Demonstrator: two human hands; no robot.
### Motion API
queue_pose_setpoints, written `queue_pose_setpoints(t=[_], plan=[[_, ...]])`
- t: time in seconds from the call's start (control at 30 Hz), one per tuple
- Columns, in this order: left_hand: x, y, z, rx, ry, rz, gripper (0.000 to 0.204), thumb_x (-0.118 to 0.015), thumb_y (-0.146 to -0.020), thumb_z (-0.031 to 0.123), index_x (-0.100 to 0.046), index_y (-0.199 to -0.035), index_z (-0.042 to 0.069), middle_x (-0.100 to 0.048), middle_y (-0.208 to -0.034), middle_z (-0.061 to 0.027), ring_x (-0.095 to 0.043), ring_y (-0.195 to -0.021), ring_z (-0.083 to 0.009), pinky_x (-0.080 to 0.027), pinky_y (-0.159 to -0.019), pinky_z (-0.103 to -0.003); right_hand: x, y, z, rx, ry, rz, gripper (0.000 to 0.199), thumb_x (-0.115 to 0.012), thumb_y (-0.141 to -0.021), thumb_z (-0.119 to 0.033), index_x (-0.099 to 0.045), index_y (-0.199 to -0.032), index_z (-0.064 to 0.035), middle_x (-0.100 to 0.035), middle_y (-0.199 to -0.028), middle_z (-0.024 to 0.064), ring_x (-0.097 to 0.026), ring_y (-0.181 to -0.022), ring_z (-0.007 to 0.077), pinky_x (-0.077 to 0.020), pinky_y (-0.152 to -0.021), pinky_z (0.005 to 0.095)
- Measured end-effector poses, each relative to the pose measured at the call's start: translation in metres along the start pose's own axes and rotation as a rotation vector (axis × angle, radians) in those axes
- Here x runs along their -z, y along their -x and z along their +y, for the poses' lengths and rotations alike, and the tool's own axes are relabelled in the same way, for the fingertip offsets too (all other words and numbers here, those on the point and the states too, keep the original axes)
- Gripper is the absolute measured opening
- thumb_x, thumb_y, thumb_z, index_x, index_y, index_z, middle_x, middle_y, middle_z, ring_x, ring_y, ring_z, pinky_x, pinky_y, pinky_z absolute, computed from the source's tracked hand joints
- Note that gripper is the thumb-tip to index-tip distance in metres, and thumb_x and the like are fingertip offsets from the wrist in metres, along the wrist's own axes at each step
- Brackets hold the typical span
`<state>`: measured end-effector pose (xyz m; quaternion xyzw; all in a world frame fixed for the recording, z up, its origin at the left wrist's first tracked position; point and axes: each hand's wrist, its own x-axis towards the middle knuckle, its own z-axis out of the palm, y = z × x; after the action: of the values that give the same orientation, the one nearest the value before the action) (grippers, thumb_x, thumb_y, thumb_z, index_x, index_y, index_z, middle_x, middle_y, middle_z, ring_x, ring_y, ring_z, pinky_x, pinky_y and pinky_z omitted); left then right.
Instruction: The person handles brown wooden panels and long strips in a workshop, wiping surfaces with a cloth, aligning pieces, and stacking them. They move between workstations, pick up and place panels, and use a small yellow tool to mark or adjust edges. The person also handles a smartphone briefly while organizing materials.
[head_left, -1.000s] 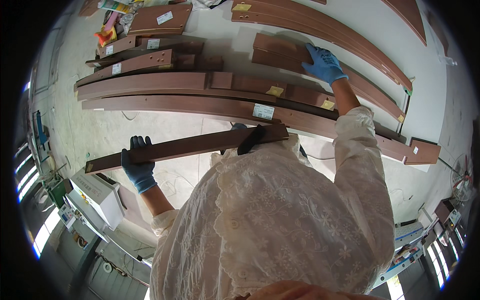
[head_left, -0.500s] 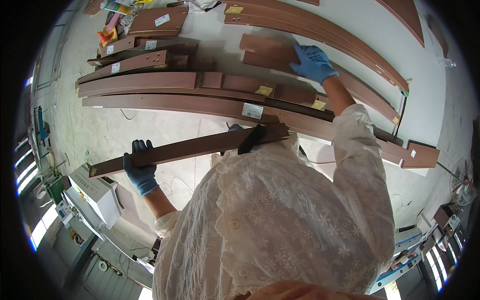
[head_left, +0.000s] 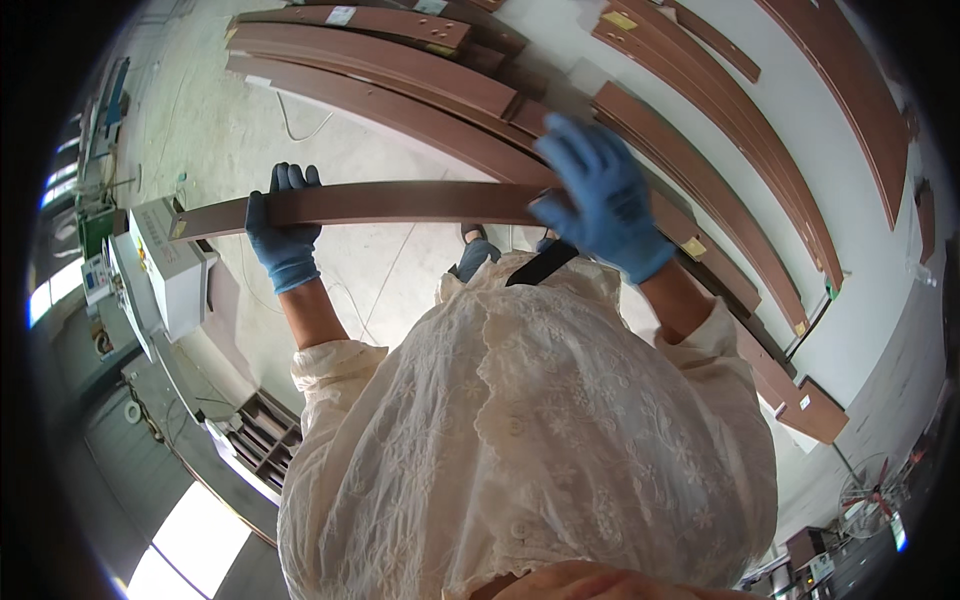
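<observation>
My left hand (head_left: 284, 232), in a blue glove, is wrapped round a long narrow brown board (head_left: 420, 203) near its left end. The board lies level across in front of my body, above the pale floor. By its right end is my right hand (head_left: 612, 215), also blue-gloved, with fingers stretched and thumb apart. This hand hides the board's end, and whether it touches the board I cannot tell. A black strap (head_left: 543, 263) hangs at my chest, just below the board.
Several long brown boards (head_left: 400, 115) lie on a white surface (head_left: 860, 300) ahead and to the right. A white box (head_left: 170, 265) stands at the left beside a grey bench. A fan (head_left: 868, 500) is at the lower right, and a cable (head_left: 300, 125) lies on the floor.
My right hand has left the boards ahead and come back to the right end of the held board. The view has turned left, and my left hand keeps its grip.
</observation>
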<state>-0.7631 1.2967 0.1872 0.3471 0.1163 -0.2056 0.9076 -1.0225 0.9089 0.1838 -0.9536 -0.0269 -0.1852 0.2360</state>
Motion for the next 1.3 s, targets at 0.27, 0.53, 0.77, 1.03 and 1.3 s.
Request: queue_pose_setpoints(t=[0.27,0.53,0.77,1.03,1.3], plan=[[0.076,0.019,0.108,-0.207,0.219,0.043,0.064,-0.074,-0.083,0.029,-0.056,-0.129,-0.012,-0.069,-0.119,-0.0203,-0.066,-0.11,-0.0352,-0.033,-0.12,-0.059,-0.117,-0.102,-0.118,0.276,0.271,-0.155,0.063,-0.077,-0.08,-0.042,-0.056,-0.132,-0.0139,-0.052,-0.145,0.014,-0.05,-0.134,0.0309,-0.033,-0.113,0.0509],[0.222,0.063,0.243,-0.426,0.419,0.031,0.064,-0.071,-0.087,0.029,-0.053,-0.133,-0.011,-0.067,-0.122,-0.0225,-0.066,-0.112,-0.0386,-0.035,-0.119,-0.061,-0.155,-0.184,-0.162,0.231,0.122,-0.336,0.079,-0.084,-0.075,-0.045,-0.054,-0.137,-0.0068,-0.056,-0.14,0.0152,-0.052,-0.13,0.0341,-0.0378,-0.113,0.0508],[0.302,0.063,0.307,-0.563,0.673,0.054,0.066,-0.063,-0.091,0.03,-0.046,-0.142,-0.008,-0.063,-0.133,-0.0232,-0.062,-0.122,-0.0398,-0.035,-0.119,-0.059,-0.188,-0.296,-0.255,0.434,0.181,-0.282,0.081,-0.085,-0.074,-0.045,-0.054,-0.139,-0.0081,-0.062,-0.121,0.0141,-0.058,-0.115,0.0393,-0.0476,-0.102,0.0493],[0.306,0.0,0.351,-0.765,0.72,0.135,0.072,-0.067,-0.09,0.038,-0.047,-0.142,-0.007,-0.059,-0.138,-0.0232,-0.061,-0.124,-0.0374,-0.037,-0.118,-0.059,-0.264,-0.41,-0.281,0.557,0.149,-0.218,0.071,-0.082,-0.077,-0.035,-0.056,-0.136,-0.0052,-0.063,-0.13,0.0183,-0.062,-0.113,0.0395,-0.0493,-0.101,0.0481],[0.277,-0.105,0.46,-0.982,0.383,0.356,0.067,-0.067,-0.093,0.049,-0.052,-0.134,-0.003,-0.061,-0.13,-0.0212,-0.058,-0.123,-0.0373,-0.041,-0.116,-0.058,-0.394,-0.551,-0.275,0.41,-0.103,-0.696,0.066,-0.082,-0.077,-0.031,-0.058,-0.135,-0.0096,-0.068,-0.108,0.0171,-0.065,-0.097,0.0377,-0.0524,-0.084,0.0471]])
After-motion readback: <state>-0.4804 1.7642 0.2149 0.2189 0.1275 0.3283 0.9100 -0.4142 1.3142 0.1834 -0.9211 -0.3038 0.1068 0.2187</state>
